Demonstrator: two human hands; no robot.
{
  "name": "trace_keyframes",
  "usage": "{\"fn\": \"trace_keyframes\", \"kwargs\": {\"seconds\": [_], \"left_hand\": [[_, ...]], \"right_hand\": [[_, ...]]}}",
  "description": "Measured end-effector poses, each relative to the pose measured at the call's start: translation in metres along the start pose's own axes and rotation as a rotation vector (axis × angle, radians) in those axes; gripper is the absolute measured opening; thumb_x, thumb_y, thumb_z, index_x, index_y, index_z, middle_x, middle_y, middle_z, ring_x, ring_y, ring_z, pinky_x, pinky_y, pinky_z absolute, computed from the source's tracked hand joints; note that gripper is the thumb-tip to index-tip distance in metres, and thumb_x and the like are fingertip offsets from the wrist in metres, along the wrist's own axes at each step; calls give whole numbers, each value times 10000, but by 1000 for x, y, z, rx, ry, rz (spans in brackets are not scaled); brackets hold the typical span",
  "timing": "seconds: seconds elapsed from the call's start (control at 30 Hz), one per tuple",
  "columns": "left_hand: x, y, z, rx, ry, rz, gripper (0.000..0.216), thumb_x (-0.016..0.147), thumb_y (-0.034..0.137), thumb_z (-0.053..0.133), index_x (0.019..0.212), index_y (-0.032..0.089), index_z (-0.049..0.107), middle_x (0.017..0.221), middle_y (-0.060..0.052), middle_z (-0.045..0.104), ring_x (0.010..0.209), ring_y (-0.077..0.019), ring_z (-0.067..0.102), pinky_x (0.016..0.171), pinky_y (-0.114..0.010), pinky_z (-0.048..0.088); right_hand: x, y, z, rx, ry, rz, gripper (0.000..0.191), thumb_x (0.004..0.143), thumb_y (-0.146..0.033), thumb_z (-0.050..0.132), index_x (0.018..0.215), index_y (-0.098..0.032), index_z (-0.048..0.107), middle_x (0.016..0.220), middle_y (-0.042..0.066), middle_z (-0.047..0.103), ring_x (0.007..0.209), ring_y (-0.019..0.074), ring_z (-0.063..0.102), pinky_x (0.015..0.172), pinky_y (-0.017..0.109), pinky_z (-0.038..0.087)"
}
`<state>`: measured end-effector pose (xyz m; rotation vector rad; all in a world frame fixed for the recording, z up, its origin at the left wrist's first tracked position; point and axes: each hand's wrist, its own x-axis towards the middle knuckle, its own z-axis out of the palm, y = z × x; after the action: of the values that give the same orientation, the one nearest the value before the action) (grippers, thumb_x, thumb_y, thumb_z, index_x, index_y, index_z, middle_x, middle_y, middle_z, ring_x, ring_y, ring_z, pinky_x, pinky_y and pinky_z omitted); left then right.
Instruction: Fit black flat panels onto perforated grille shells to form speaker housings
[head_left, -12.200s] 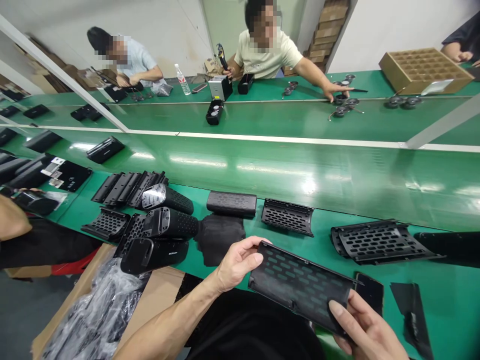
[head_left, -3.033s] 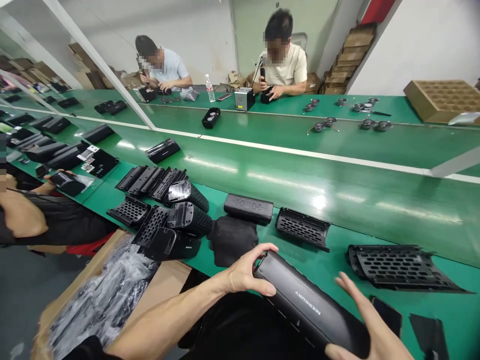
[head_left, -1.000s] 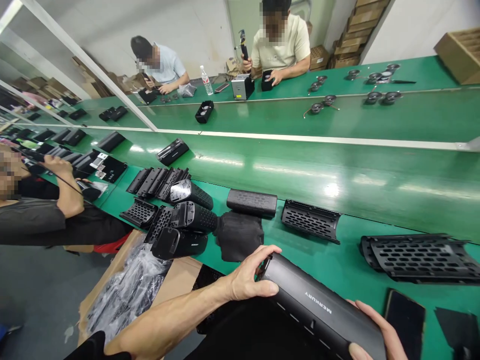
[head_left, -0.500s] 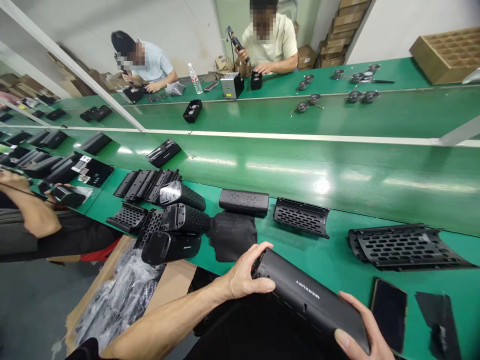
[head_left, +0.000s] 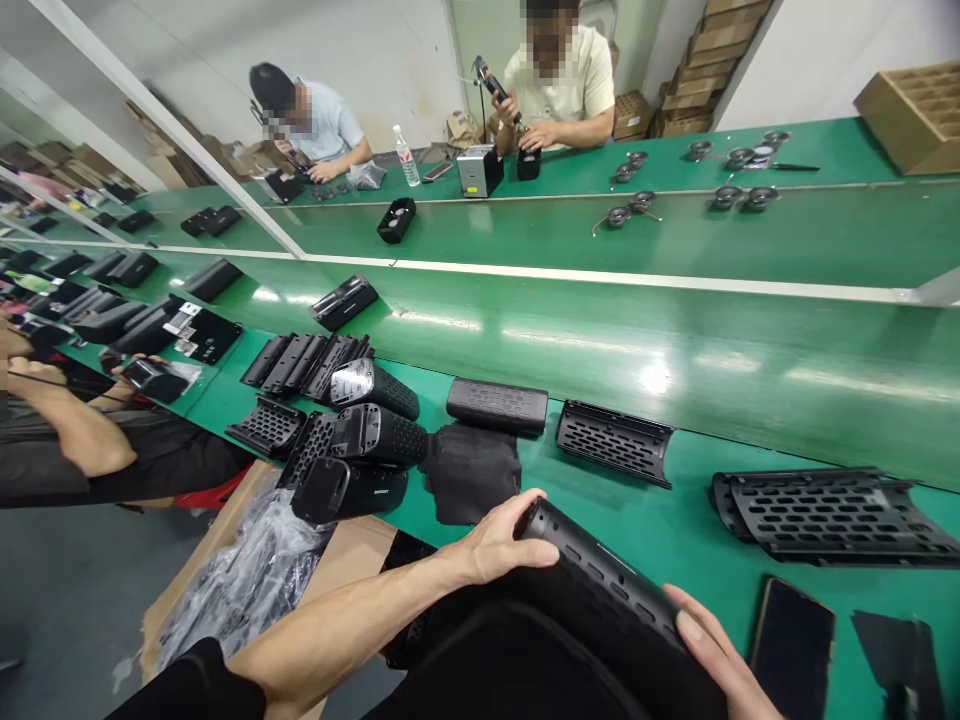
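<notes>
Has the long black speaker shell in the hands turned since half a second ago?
Yes. The speaker shell has rolled: its printed side is gone and the slotted side faces up, while the smartphone lies beside it.

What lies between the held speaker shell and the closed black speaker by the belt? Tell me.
In the head view, a black cloth lies between the speaker shell and the closed speaker.

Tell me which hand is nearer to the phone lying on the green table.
Right. The right hand is just left of the phone; the left hand holds the far end of the black shell.

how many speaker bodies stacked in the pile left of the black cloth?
3, in a staggered stack beside the black cloth: top speaker, middle speaker, bottom speaker nearest the cardboard box. More may be hidden behind.
</notes>
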<state>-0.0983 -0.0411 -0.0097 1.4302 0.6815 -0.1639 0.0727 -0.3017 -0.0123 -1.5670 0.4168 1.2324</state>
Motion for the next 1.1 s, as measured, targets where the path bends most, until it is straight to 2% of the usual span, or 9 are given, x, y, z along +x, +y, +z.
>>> {"fn": "trace_keyframes", "kwargs": {"seconds": [0.13,0.23,0.33,0.53,0.63,0.77,0.9,1.0,1.1], "left_hand": [[6,-7,-9,-27,-66,-97,1020,789,632,794,1635,306,325,1519,-144,537,1415,-407,485,1180,-597,360],[6,-4,-16,-218,-215,-69,1250,698,496,915,1672,366,141,1503,-150,531,1251,-363,629,1087,-588,471],[5,1,-16,-322,-235,-42,1203,684,421,936,1651,334,226,1424,-129,579,1237,-327,632,1086,-534,481],[1,-2,1,-367,-117,-19,1101,699,406,912,1613,289,308,1304,-87,633,1262,-325,596,1118,-520,442],[-1,-4,2,-343,-91,-27,1096,717,427,899,1619,284,294,1331,-93,618,1281,-332,586,1124,-520,435],[1,-8,-3,-330,-186,-35,1136,739,412,895,1643,282,221,1389,-115,593,1339,-338,556,1137,-516,426],[3,-19,-2,-401,-115,-15,1141,714,411,899,1637,279,243,1458,-118,542,1386,-344,520,1171,-520,397],[0,-24,3,-445,-62,31,1099,701,382,896,1616,287,294,1445,-103,551,1379,-353,515,1183,-528,374],[-4,-20,1,-449,-105,68,1071,702,347,897,1595,305,307,1464,-99,526,1397,-361,484,1189,-526,350]], "right_hand": [[9,-2,5,64,5,60,800,792,-713,734,1444,-288,550,1257,85,737,1304,374,602,1104,534,464],[9,0,7,116,-9,40,760,811,-690,724,1439,-301,549,1320,64,715,1393,335,523,1133,497,445],[11,4,6,144,-27,21,717,813,-650,742,1392,-263,571,1296,72,726,1373,338,544,1091,470,500],[17,4,1,111,-2,45,675,793,-647,765,1324,-252,629,1260,54,741,1263,366,632,1034,472,553],[17,-1,0,68,29,49,709,779,-658,772,1335,-240,636,1250,70,745,1265,371,630,1067,486,522],[12,-6,2,44,23,43,829,800,-707,729,1473,-261,538,1356,93,694,1315,357,594,1093,478,483],[1,-5,8,61,-20,-23,867,832,-687,699,1573,-337,417,1393,86,670,1331,362,579,1092,509,467],[-7,-5,8,80,-51,-34,833,814,-633,742,1551,-396,434,1416,74,649,1300,384,600,1065,541,484],[-11,-6,3,2,-51,-118,791,787,-626,770,1498,-413,496,1554,59,522,1315,382,580,1059,487,486]]}}
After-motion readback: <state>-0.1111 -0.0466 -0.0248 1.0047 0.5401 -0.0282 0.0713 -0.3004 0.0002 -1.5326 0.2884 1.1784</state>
